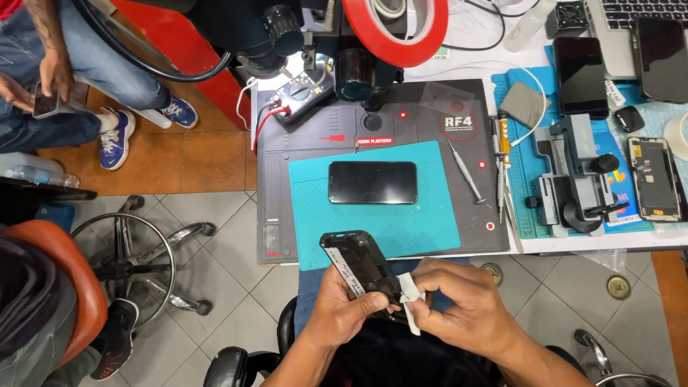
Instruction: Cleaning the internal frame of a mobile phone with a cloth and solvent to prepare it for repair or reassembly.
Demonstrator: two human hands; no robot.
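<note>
Phone frame: dark, tilted, gripped in the left hand fingers, below the tabletop edge.
White wipe: pinched by right hand fingers against the frame's lower end.
Technique: steady grip, light strokes.
Beyond fingers: teal mat, black phone.

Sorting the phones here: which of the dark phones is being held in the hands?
The dark phone body below the teal mat, gripped by the left hand. The other phones lie flat on the bench.
</note>
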